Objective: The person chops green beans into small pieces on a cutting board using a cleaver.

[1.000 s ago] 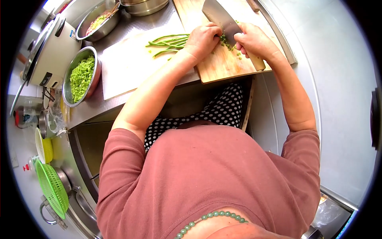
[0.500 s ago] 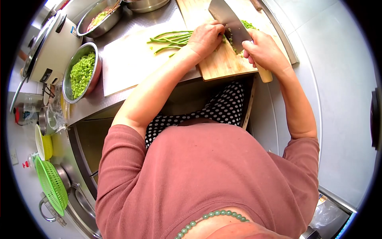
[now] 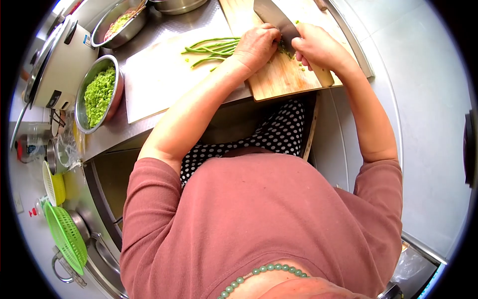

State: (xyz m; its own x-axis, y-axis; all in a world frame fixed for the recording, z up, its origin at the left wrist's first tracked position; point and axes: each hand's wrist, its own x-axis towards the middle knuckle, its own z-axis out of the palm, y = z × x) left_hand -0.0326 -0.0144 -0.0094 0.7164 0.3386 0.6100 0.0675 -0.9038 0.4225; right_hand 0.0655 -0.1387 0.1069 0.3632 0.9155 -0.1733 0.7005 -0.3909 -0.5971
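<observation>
Long green beans point(image 3: 211, 48) stick out to the left from under my left hand point(image 3: 256, 48), whose fingers are closed on their other ends at the wooden cutting board point(image 3: 279, 82). My right hand point(image 3: 318, 47) is wrapped round the wooden handle of a cleaver point(image 3: 277, 19). The broad blade stands right beside my left fingertips. Small cut green bits point(image 3: 285, 50) lie by the blade, partly hidden by my hands. A white board point(image 3: 159, 74) lies under the loose bean ends.
At the left, a steel bowl point(image 3: 118, 74) holds chopped greens; behind it another bowl point(image 3: 130, 31) holds a pinkish and green mix with chopsticks. A white cooker point(image 3: 67, 65) stands beside them. Green point(image 3: 64, 236) and yellow point(image 3: 54, 183) baskets are at the lower left.
The cleaver and my right hand have shifted left, back against my left fingertips, after being farther right half a second ago. My left hand has barely moved and still holds the beans.
</observation>
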